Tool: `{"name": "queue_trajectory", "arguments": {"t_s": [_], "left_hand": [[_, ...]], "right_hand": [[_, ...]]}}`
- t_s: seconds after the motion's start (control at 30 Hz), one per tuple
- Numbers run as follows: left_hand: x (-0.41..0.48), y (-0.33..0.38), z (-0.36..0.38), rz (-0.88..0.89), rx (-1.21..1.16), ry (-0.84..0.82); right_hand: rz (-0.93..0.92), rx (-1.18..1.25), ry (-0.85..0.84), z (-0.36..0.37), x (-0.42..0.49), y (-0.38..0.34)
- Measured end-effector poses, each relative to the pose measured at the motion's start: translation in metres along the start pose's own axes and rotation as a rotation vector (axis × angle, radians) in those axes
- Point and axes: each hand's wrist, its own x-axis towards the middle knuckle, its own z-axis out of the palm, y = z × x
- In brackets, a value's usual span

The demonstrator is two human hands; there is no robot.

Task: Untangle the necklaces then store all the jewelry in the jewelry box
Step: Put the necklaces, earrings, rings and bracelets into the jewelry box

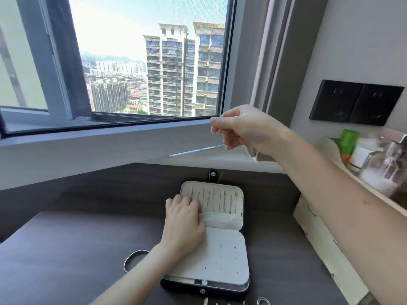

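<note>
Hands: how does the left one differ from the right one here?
The left hand lies low on the open jewelry box, fingers resting on it; the right hand is raised by the window sill, fingers pinched together. Both are bare.

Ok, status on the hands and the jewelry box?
Left hand pressing lid panel of open jewelry box. Right hand raised in a pinch; what it holds too fine to see. Bangle and ring not yet stored.

Dark desk (66, 249) with open jewelry box (220, 256), bangle (125, 263), small ring (262, 301)
</note>
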Motion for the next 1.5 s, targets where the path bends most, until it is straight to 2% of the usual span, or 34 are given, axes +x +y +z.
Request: {"name": "queue_trajectory", "arguments": {"t_s": [0.33, 0.63, 0.9, 1.07, 1.33, 1.5], "left_hand": [[0.003, -0.003, -0.003, -0.204, -0.243, 0.117], [0.003, -0.002, -0.005, -0.207, -0.250, 0.148], [0.001, 0.002, -0.011, -0.182, -0.219, 0.189], [0.000, 0.002, -0.012, -0.170, -0.216, 0.199], [0.000, 0.003, -0.012, -0.175, -0.245, 0.221], [-0.001, 0.003, -0.011, -0.190, -0.265, 0.219]], "right_hand": [[0.015, -0.057, -0.040, 0.021, 0.022, 0.013], [0.083, -0.169, -0.105, 0.039, 0.025, 0.030], [0.124, -0.400, -0.203, 0.061, 0.017, 0.050], [0.088, -0.498, -0.100, 0.073, 0.014, 0.063], [-0.064, -0.873, 0.230, 0.100, 0.002, 0.088], [-0.103, -1.067, 0.316, 0.114, 0.001, 0.101]]}}
